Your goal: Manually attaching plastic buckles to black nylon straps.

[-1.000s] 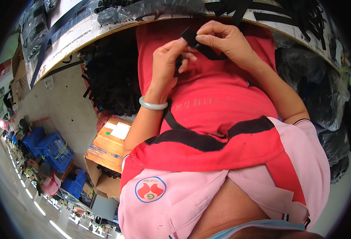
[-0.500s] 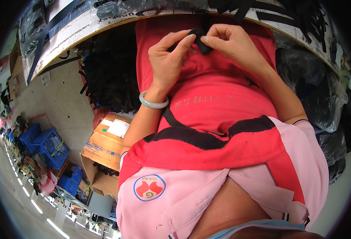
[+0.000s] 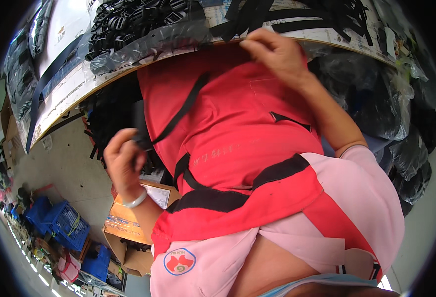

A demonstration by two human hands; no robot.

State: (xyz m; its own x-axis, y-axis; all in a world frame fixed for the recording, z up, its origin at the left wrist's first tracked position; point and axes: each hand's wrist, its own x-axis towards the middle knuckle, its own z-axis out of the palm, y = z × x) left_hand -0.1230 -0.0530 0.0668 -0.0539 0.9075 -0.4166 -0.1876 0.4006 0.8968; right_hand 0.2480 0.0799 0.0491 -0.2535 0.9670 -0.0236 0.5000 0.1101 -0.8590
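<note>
Off to my left side, beside the red apron, my left hand is closed on a black webbing strap. The strap's free end swings out across the apron toward the upper right. A dark piece sits at the fingers, but motion blur hides its shape. At the table's front edge, my right hand is closed, thumb and fingers pinched together. Whether anything small is between them cannot be made out. Just beyond those fingertips, several black straps lie on the table.
A clear plastic bag of black buckles lies on the table, near its front edge. Below on the left are an open cardboard box and blue crates. Plastic-wrapped dark bundles stand under the table's right side.
My hands were together over the apron at a black piece. Now the left has swung down and leftward with the strap, while the right stays near the table edge. More of the table shows.
</note>
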